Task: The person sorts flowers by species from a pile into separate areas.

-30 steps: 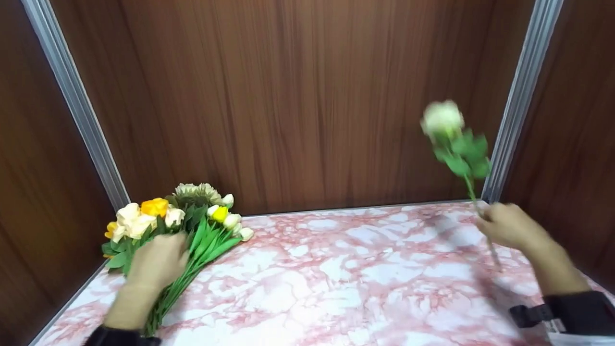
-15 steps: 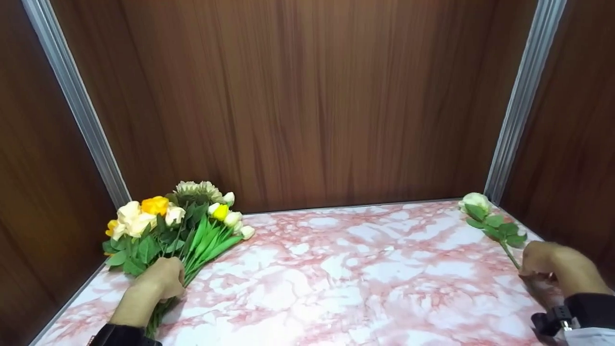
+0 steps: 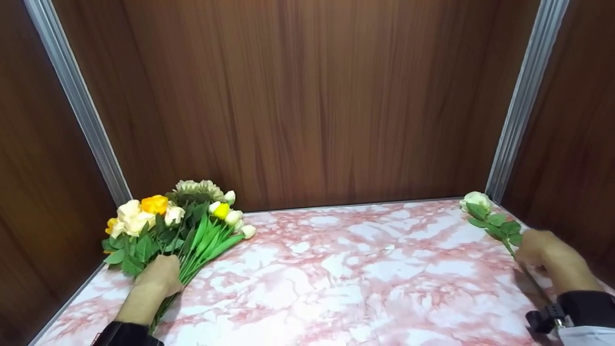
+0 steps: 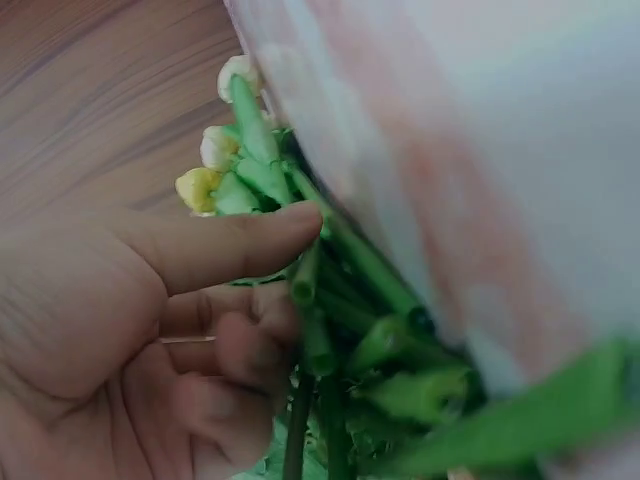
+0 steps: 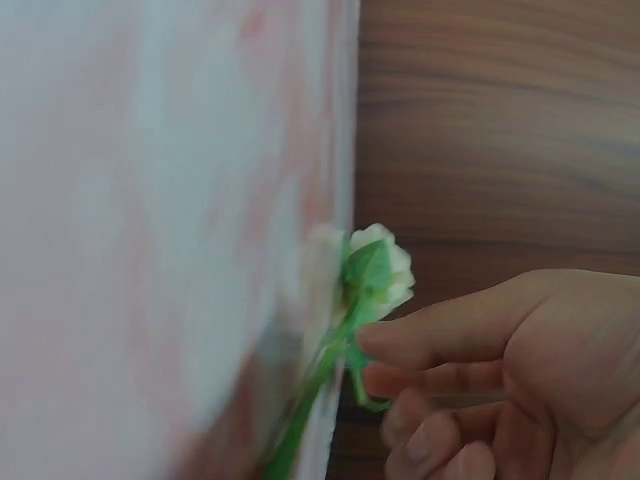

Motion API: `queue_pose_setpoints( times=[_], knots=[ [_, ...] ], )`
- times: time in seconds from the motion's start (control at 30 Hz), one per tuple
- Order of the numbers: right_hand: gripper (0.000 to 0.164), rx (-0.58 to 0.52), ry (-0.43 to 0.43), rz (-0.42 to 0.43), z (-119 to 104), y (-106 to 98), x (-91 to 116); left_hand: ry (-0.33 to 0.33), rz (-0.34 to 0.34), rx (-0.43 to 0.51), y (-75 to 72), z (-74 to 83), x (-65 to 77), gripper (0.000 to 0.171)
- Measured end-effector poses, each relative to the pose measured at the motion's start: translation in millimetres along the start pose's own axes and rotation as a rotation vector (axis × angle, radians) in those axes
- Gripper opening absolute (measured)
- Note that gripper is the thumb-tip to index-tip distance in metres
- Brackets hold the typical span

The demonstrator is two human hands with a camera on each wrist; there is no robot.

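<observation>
Cream, orange and yellow flowers with green leaves and stems form a pile [image 3: 158, 221] at the left of the table. My left hand [image 3: 161, 276] is at their stems. In the left wrist view, its thumb lies across a green stem [image 4: 305, 275] with the other fingers curled beside it; cut stem ends point toward the camera. A single white rose [image 3: 476, 202] lies at the far right, stem toward me. My right hand [image 3: 543, 250] is beside the rose's stem; in the right wrist view its loosely bent fingers [image 5: 410, 345] are next to the stem, not around it.
A pink-and-white marbled table top [image 3: 336, 269] spreads between the hands. Brown wood-grain panels [image 3: 312, 105] enclose its back and both sides. Metal corner posts stand at left [image 3: 79, 103] and right [image 3: 523, 105].
The white rose, earlier raised in my right hand, now lies on the table at the right. The right hand has eased off its stem. My left hand has come nearer, down the pile's stems.
</observation>
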State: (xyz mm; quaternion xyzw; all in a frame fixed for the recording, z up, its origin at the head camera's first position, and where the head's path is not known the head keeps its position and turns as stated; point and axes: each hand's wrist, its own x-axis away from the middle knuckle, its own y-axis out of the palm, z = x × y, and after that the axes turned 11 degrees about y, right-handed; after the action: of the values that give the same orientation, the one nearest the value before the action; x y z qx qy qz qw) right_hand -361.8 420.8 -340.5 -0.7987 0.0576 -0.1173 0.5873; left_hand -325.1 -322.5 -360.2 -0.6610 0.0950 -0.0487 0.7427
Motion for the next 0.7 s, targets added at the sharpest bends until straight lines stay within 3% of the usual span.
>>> queue_pose_setpoints(
  times=[0.1,0.33,0.5,0.57,0.7],
  knots=[
    [0.015,-0.061,-0.002,0.029,-13.5,-4.6,4.4,0.013,0.006,0.004,-1.8,0.6,-0.6,0.010],
    [0.018,-0.039,-0.149,0.111,-60.4,-21.8,28.5,0.058,0.077,0.017,-13.1,9.8,0.1,0.007],
    [0.034,-0.066,-0.181,0.081,-86.5,-23.9,43.2,0.120,0.059,0.009,-17.4,13.9,-0.6,0.009],
    [0.038,-0.076,-0.185,0.062,-93.4,-23.1,47.5,0.145,0.078,0.037,-18.5,13.8,-0.5,0.009],
    [0.040,-0.081,-0.204,0.065,-101.3,-22.4,53.0,0.145,0.111,0.173,-17.9,14.0,1.9,0.029]
  ],
)
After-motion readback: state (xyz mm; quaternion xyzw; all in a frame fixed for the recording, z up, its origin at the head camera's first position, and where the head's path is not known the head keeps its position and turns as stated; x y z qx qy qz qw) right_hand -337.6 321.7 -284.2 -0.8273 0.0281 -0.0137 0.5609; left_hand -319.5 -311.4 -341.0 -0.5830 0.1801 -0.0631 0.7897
